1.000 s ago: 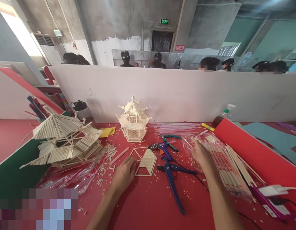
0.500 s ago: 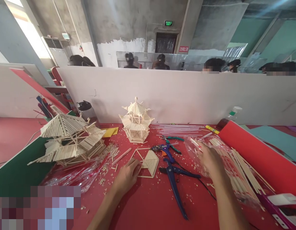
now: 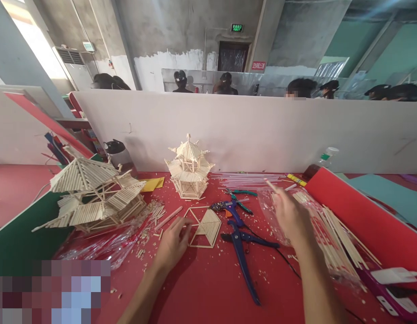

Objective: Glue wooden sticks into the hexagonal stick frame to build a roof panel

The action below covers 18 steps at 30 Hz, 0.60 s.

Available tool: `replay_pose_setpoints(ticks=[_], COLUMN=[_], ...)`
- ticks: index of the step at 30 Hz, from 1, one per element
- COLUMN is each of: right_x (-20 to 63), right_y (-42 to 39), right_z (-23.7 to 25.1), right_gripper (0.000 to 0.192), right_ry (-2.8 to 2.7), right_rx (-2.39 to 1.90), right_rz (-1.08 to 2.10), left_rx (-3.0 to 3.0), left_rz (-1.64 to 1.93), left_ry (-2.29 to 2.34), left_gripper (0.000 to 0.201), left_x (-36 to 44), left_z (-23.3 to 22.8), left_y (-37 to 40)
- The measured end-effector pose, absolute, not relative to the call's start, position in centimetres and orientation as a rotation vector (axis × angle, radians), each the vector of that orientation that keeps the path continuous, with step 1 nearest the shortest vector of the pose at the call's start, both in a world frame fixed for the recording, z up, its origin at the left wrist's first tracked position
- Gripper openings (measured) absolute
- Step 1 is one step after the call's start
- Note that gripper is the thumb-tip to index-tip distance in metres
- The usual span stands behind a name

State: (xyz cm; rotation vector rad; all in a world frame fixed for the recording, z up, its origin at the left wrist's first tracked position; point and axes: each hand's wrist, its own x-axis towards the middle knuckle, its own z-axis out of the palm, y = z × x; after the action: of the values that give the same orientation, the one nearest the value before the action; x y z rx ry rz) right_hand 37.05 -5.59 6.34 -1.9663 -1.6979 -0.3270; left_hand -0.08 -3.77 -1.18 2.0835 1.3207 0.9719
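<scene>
My right hand (image 3: 291, 211) grips a thin wooden stick (image 3: 271, 186), whose end points up and to the left past the fingers. It is above the near-left end of a plastic bag of sticks (image 3: 316, 234). My left hand (image 3: 174, 238), fingers loosely bent and apart, holds nothing visible beside the left edge of a flat hexagonal stick frame (image 3: 208, 227). Sticks laid side by side fill the frame's right part; its left part is only outlined. Right of the frame lie a large blue-handled cutter (image 3: 242, 261), a blue glue gun (image 3: 230, 209) and green-handled pliers (image 3: 244, 200).
A small stick pagoda (image 3: 190, 168) stands behind the frame, and a larger one (image 3: 93, 193) on the left. Stick offcuts (image 3: 156, 216) litter the red table (image 3: 195, 292). A power strip (image 3: 387, 297) sits at front right, a red board (image 3: 350, 211) beyond the bag.
My right hand has lifted the stick up and left, so more of it shows. My left hand has drawn back slightly left from the frame. The view has shifted a little.
</scene>
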Motion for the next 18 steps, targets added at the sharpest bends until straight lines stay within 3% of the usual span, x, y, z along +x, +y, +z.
replay_pose_setpoints(ticks=[6,11,18], right_x=[26.2,21.2,20.6], right_y=[-6.8,-8.4,-8.6], right_z=[5.5,5.1,5.3], right_gripper=[0.044,0.035,0.022], right_ry=[-2.235,-2.374,-2.283], right_rx=[-1.424,-1.268,-1.319], right_rz=[0.097,0.377,0.522], left_rx=[1.766,1.535,1.261], left_rz=[0.959,1.158,1.397], left_ry=[1.009,0.863,0.933], left_gripper=[0.052,0.04,0.04], left_x=[0.9,1.4,1.0], left_z=[0.1,-0.1,0.3], left_y=[-5.1,-5.3,-4.6])
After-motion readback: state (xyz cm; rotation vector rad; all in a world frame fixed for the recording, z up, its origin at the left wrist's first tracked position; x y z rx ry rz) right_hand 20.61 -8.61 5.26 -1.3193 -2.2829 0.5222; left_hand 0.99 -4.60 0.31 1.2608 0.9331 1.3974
